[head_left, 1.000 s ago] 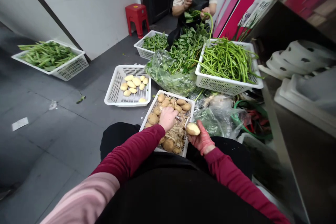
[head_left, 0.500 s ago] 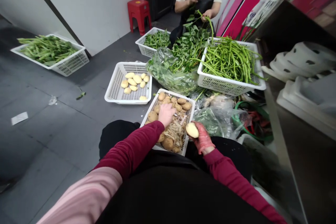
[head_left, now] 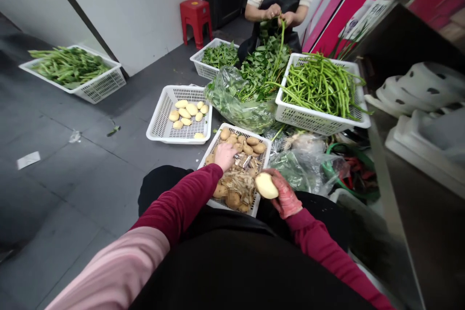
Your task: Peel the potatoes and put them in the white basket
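My right hand [head_left: 285, 196], in a reddish glove, grips a peeled potato [head_left: 266, 186] beside the right rim of a white basket [head_left: 268, 147]. My bare left hand [head_left: 224, 156] is over that basket, its fingers closed around the handle of what looks like a peeler [head_left: 247, 161], with the metal end pointing right. Unpeeled potatoes [head_left: 253, 143] lie in the basket around my left hand, and a heap of peelings [head_left: 238, 181] covers its middle. Another white basket [head_left: 154, 126], ahead to the left, holds several peeled potatoes [head_left: 186, 112].
A co-worker [head_left: 281, 0] sits opposite, both hands on green stems. Leafy greens in a plastic bag [head_left: 243, 106] and a basket of long beans [head_left: 319, 87] stand ahead right. A green-rimmed basket [head_left: 330, 169] is at right. A red stool [head_left: 196, 19] stands by the wall.
My left hand has shifted slightly left, showing more of the metal tool. My right hand has turned the peeled potato a little and lowered it. The co-worker's hands have come together.
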{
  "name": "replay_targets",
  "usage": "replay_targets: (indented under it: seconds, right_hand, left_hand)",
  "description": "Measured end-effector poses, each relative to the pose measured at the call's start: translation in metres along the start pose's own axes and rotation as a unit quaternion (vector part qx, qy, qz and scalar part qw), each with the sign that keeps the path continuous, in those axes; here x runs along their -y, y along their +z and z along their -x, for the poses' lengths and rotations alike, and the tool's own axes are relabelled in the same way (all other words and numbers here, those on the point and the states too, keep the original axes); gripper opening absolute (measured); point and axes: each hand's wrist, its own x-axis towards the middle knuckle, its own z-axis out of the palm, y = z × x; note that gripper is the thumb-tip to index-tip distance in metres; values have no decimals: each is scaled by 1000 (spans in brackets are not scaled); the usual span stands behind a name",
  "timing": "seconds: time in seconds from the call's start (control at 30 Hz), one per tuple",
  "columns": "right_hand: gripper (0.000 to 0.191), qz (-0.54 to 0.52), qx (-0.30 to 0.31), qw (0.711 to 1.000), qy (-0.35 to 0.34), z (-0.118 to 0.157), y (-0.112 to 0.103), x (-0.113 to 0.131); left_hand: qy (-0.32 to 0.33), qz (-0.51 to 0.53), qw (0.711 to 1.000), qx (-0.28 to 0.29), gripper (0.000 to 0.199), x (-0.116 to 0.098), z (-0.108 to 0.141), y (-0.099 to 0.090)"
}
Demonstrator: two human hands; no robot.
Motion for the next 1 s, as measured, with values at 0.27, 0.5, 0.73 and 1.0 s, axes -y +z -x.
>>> replay_targets:
  seconds: [0.27,0.5,0.73,1.0]
  right_hand:
    - [22,-166,-173,947,212,-20,5,-8]
    - [23,-95,-212,948,219,-8,21,-13]
    - [26,-23,-154,983,98,-7,11,-19]
    - [32,77,-68,993,-51,-1,4,-16]
  left_hand:
    - [122,-37,990,-68,26,-51,13,-8]
    - [31,-77,996,-28,27,-23,14,2]
    - [51,-43,998,-20,26,-17,3,0]
    - [92,-1,996,-6,22,-15,-2,1]
